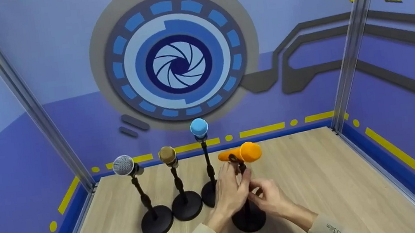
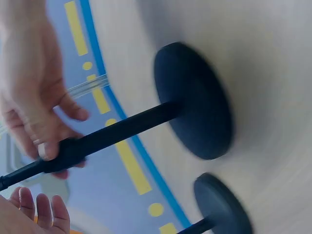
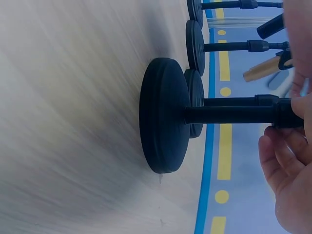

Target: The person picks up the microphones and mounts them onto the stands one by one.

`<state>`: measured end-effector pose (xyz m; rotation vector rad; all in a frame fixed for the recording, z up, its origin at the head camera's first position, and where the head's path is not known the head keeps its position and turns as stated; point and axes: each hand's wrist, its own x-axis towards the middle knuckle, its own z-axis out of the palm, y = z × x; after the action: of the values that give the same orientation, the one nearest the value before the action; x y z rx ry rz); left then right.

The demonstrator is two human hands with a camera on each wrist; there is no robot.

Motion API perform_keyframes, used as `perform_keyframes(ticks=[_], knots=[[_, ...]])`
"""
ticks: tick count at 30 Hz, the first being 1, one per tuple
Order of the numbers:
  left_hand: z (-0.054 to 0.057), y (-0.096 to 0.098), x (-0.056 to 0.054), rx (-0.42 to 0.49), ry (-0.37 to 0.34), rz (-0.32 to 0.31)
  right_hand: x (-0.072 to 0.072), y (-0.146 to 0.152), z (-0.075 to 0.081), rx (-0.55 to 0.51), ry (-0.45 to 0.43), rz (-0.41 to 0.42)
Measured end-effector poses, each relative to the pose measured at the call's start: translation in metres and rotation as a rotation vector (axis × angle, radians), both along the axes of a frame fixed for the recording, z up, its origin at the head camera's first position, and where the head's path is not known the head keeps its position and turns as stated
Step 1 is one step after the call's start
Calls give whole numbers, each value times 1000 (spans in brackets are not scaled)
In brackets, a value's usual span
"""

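An orange microphone [image 1: 250,152] sits in the clip atop a black microphone stand [image 1: 249,221], upright on a round base. My right hand [image 1: 273,199] pinches the collar [image 3: 282,113] partway up the pole. Higher up, my left hand [image 1: 231,188] holds the upper pole below the clip, its thumb alongside; part of its grip is hidden. In the left wrist view the right hand [image 2: 34,87] has thumb and fingers on the collar, and the left hand's curled fingers [image 2: 44,209] show at the lower left.
Left of my hands stand three more microphones on black stands: a silver one [image 1: 123,165], a brown-gold one [image 1: 167,155] and a light blue one [image 1: 199,127]. The wooden tabletop [image 1: 315,166] is enclosed by printed wall panels [image 1: 76,131] with metal corner posts [image 1: 352,49].
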<state>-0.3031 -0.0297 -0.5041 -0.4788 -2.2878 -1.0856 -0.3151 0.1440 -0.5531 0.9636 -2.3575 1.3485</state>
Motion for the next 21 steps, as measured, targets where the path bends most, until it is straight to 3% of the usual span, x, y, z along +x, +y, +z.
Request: perform_keyframes(ticks=[3,7,13,21], knots=[[15,0,-3,31,-17,-36,0,-1,0,-14,3,4],[28,-2,-4,101,-95,-119,0,-3,-2,-24,19,-9],[33,-7,-2,238,-249,-252,1,-5,-3,-14,12,-44],[38,-13,-3,275,-329,-333,5,-7,-4,-26,-27,-67]])
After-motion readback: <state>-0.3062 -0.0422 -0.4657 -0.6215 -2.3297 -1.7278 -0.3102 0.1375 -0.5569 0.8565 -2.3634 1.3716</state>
